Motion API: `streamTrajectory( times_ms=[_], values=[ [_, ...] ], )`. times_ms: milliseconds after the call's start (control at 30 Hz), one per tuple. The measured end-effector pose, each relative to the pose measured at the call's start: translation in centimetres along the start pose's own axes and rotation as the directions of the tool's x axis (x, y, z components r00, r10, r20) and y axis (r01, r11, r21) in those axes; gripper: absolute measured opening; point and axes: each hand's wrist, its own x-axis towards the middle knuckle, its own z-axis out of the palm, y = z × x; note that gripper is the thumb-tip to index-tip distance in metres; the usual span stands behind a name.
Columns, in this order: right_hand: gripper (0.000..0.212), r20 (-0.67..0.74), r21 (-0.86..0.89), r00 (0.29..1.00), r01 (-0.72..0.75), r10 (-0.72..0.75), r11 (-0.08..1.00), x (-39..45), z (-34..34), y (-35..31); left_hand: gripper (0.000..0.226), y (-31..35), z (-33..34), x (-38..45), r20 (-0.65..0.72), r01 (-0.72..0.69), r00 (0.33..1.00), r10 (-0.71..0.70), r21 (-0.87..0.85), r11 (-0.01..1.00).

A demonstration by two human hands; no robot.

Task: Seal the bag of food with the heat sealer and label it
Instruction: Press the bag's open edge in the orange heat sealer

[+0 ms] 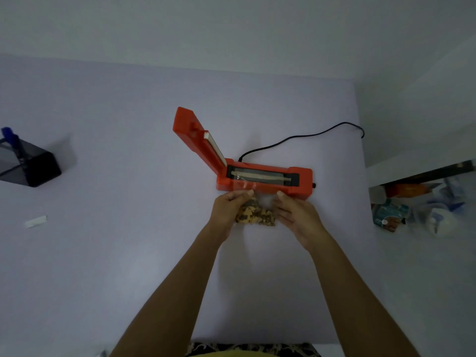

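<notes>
An orange heat sealer (300,180) lies in the middle of the table with its lid (195,135) raised to the upper left, baring the sealing strip. A clear bag of brown food (257,215) lies in front of it, its open top laid over the sealer's front edge. My left hand (229,207) pinches the bag's left upper edge with thumb on top. My right hand (296,215) holds the bag's right side, thumb toward the sealer. A small white label (36,221) lies far left on the table.
A black power cord (296,137) runs from the sealer to the table's right edge. A dark pen holder (31,163) with blue pens stands at the left. Packets and containers (417,212) sit on the floor to the right of the table.
</notes>
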Motion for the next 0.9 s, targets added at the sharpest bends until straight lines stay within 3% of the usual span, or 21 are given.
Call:
streamTrajectory(
  times_ms=[200,333,400,467,567,700,900],
  values=[
    [0.016,-0.043,0.059,0.998,0.041,-0.038,0.997,0.6,0.7,0.4,0.021,0.7,-1.9,-0.7,-0.020,-0.095,0.995,0.098,0.131,0.987],
    [0.008,-0.074,0.052,0.995,0.069,-0.065,0.996,0.7,1.3,0.3,0.022,1.0,-4.7,-0.1,-0.220,-0.266,0.896,0.386,0.431,0.862],
    [0.009,-0.096,0.029,0.994,0.063,-0.060,0.998,0.8,1.4,0.4,0.044,2.5,-5.1,0.5,-0.143,-0.351,0.877,0.458,0.459,0.816],
    [0.008,-0.116,0.017,0.992,0.053,-0.051,0.998,0.8,1.5,0.5,0.068,4.4,-5.1,1.5,0.050,-0.422,0.890,0.453,0.464,0.779],
    [0.011,-0.110,0.005,0.990,0.087,-0.086,0.996,0.5,1.6,0.4,0.076,5.8,-4.9,2.6,0.267,-0.456,0.889,0.371,0.579,0.676],
    [0.007,-0.050,-0.012,0.991,0.124,-0.125,0.992,0.0,2.1,0.0,0.069,5.9,-5.3,3.3,0.288,-0.479,0.876,0.387,0.615,0.627],
    [0.008,-0.077,0.001,0.988,0.132,-0.132,0.991,0.0,2.6,-0.3,0.066,5.4,-5.4,3.7,0.281,-0.490,0.867,0.412,0.629,0.604]
  ],
)
